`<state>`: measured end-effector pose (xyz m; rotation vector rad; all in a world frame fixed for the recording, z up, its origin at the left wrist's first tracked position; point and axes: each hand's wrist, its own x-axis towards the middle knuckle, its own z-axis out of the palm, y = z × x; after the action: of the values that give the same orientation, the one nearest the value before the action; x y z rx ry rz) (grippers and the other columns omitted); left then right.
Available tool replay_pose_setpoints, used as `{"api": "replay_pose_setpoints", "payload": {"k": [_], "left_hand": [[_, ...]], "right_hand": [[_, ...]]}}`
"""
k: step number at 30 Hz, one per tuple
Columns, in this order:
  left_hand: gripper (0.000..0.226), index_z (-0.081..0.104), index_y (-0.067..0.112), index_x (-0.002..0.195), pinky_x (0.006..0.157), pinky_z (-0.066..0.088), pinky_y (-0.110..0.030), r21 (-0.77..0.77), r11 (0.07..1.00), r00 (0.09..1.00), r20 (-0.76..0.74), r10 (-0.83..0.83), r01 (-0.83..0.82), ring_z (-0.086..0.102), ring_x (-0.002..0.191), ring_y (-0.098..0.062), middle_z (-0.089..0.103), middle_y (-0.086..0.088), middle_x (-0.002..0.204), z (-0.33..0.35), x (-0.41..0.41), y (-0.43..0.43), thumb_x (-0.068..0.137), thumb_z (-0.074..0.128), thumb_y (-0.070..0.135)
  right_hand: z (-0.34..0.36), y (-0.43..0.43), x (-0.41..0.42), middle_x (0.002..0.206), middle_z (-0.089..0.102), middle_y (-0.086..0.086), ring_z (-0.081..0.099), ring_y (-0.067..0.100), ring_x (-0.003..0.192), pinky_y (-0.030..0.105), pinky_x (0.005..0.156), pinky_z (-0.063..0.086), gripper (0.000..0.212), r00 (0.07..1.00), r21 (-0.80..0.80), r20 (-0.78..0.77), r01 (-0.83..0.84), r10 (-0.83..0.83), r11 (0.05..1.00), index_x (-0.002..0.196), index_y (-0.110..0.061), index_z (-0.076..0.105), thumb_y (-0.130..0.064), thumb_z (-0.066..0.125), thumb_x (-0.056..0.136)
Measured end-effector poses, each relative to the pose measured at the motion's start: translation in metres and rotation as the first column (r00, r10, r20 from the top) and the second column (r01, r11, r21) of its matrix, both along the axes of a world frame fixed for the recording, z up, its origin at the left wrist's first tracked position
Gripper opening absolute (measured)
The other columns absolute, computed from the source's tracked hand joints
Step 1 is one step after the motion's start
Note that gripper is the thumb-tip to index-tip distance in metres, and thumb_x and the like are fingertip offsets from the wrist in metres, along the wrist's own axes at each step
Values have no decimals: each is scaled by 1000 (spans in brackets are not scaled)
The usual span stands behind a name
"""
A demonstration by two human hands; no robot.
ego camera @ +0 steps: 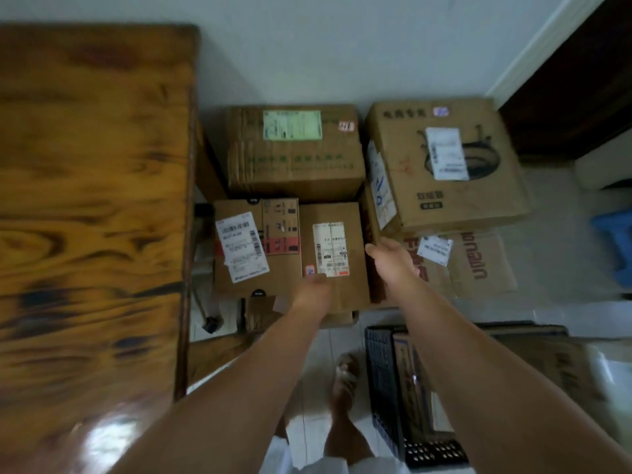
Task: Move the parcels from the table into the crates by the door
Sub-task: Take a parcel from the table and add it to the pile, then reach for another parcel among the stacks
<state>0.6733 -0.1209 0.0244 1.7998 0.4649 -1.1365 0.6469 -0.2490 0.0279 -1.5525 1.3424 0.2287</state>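
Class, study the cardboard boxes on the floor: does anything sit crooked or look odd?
Yes. The large box with the pot drawing sits twisted, out of line with the printed box beneath it. The white shipping label on the front left box is stuck on at a slant.

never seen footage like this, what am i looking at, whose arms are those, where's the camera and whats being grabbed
There is no machine here. A single camera is worn on a person's head and looks down, so the two bare arms belong to the wearer. The wooden table fills the left of the picture. Beside it, cardboard parcels are stacked near the wall. The left hand is at the near edge of a small parcel with a white label, and the right hand is at that parcel's right side. The picture is too blurred to tell whether the hands grip it or only touch it. At the lower right stands a black crate with cardboard in it. The person's foot, in a sandal, shows between the arms.
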Motion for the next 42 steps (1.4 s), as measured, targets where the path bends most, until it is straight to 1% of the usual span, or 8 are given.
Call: {"api": "replay_pose_setpoints", "payload": {"k": [4, 8, 12, 15, 18, 30, 37, 42], "left_hand": [[43, 51, 16, 137, 105, 38, -32, -93, 994, 976, 214, -34, 55, 50, 124, -24, 53, -3, 136, 63, 10, 12, 95, 55, 26], [44, 50, 22, 137, 102, 44, -35, -162, 987, 931, 362, 47, 13, 56, 115, -22, 56, -2, 131, 125, 14, 33, 94, 55, 31], [41, 50, 19, 136, 82, 46, -25, -221, 975, 854, 500, 145, -36, 54, 97, -11, 57, 1, 123, 172, 2, 59, 97, 54, 27], [41, 50, 19, 136, 99, 47, -37, -230, 970, 833, 520, 190, -78, 56, 112, -17, 58, -1, 127, 194, -16, 85, 96, 55, 27], [40, 52, 20, 134, 97, 49, -44, -270, 952, 814, 515, 268, -143, 58, 112, -23, 60, -4, 125, 216, -24, 117, 94, 57, 27], [37, 54, 19, 132, 95, 47, -35, -355, 877, 622, 619, 480, -324, 56, 114, -20, 59, -2, 125, 278, 29, 315, 96, 56, 27], [34, 57, 18, 128, 98, 48, -39, -348, 845, 569, 627, 532, -407, 59, 109, -22, 62, -3, 118, 292, 87, 492, 95, 57, 27], [34, 57, 20, 128, 100, 47, -43, -335, 816, 548, 614, 568, -471, 58, 113, -25, 63, -4, 118, 284, 111, 592, 95, 56, 28]], "right_hand": [[69, 5, -8, 143, 48, 5, 46, 24, 128, 31, 95, 38, 48, 985, -48, 161, 71, -63, 996, 142, -14, 43, -25, 54, 96], [126, 20, -22, 142, 47, 4, 46, 25, 128, 40, 106, 38, 47, 948, -32, 303, 108, -93, 994, 142, -20, 43, -27, 52, 97], [166, 46, -38, 141, 48, 2, 45, 22, 127, 45, 108, 38, 43, 906, -49, 422, 53, -27, 997, 140, -23, 45, -26, 51, 97], [191, 70, -49, 139, 50, 1, 47, 21, 126, 47, 107, 39, 42, 874, -82, 484, 5, 35, 997, 138, -22, 47, -27, 50, 97], [218, 96, -51, 140, 49, 0, 46, 20, 127, 47, 107, 38, 43, 834, -110, 548, -7, 67, 994, 138, -22, 47, -28, 49, 96], [292, 289, 27, 134, 53, -1, 50, 17, 123, 41, 104, 42, 35, 613, -244, 708, -254, 351, 936, 131, -18, 54, -28, 49, 98], [293, 448, 84, 131, 53, -2, 49, 10, 110, 36, 101, 44, 32, 576, -190, 729, -347, 369, 918, 130, -18, 55, -25, 49, 98], [287, 545, 124, 133, 53, 1, 49, 18, 121, 38, 101, 44, 34, 591, -137, 715, -406, 374, 904, 131, -17, 54, -24, 50, 98]]}}
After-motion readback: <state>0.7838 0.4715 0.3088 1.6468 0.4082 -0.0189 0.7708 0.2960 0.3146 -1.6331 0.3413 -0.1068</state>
